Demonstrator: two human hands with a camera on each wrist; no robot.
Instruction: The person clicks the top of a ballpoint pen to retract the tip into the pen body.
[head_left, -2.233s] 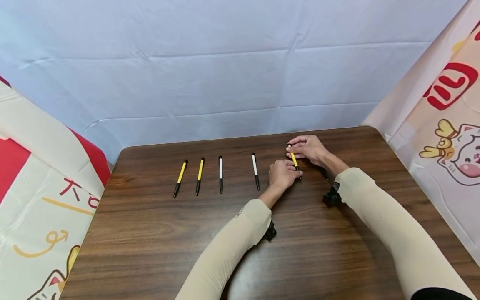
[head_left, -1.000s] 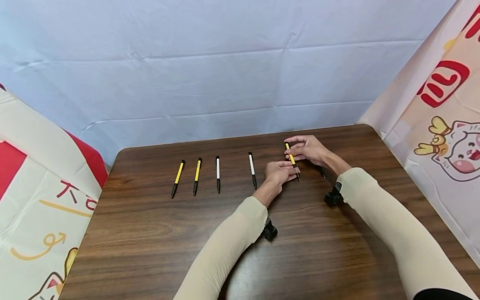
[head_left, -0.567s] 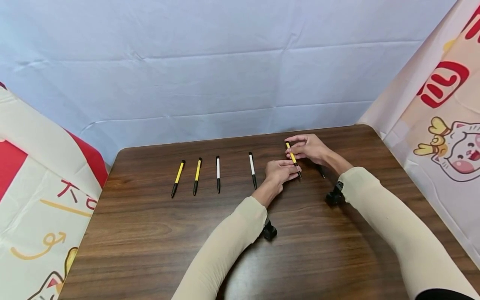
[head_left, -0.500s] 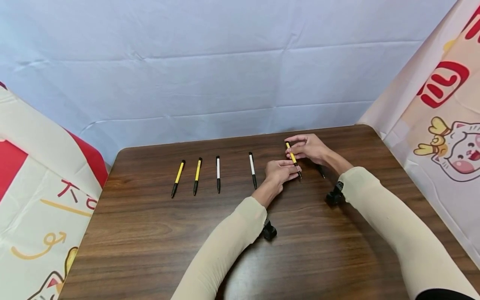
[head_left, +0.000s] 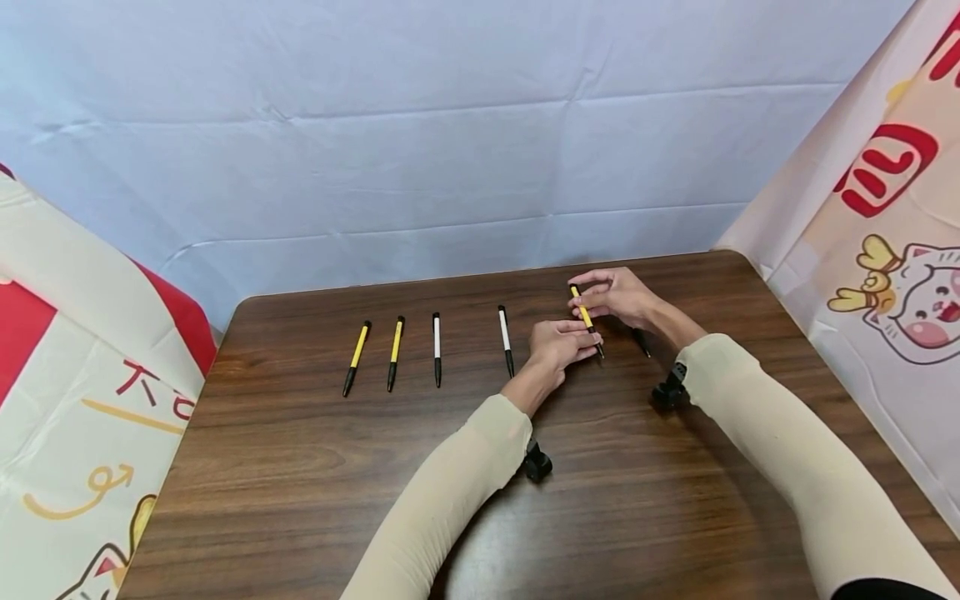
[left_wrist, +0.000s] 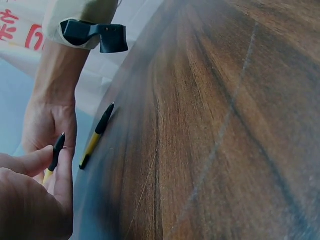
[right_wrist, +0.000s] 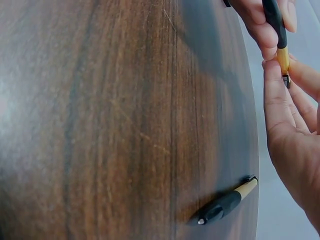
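Observation:
A yellow-and-black click pen (head_left: 584, 312) is held between both hands near the back of the table, black tip toward the person. My left hand (head_left: 553, 345) pinches its black grip between thumb and fingers. At the yellow upper end, my right hand (head_left: 621, 298) holds the barrel with thumb and fingertips, as the right wrist view also shows. A second yellow-and-black pen (left_wrist: 95, 138) lies on the table near the right hand; the head view shows only its dark tip beyond the right wrist. Left of the left hand lies a white-and-black pen (head_left: 505, 333).
Another white pen (head_left: 437, 342) and two yellow pens, one nearer (head_left: 396, 346) and one at the far left (head_left: 358, 350), lie roughly parallel on the brown wooden table (head_left: 337, 475). A pale cloth backdrop (head_left: 420, 150) rises behind the table's back edge; printed cloths hang at both sides.
The head view has shifted slightly since the oldest frame, and the left hand's fingers reach a little straighter along the pen. Over the last second both hands and the pen stay nearly still.

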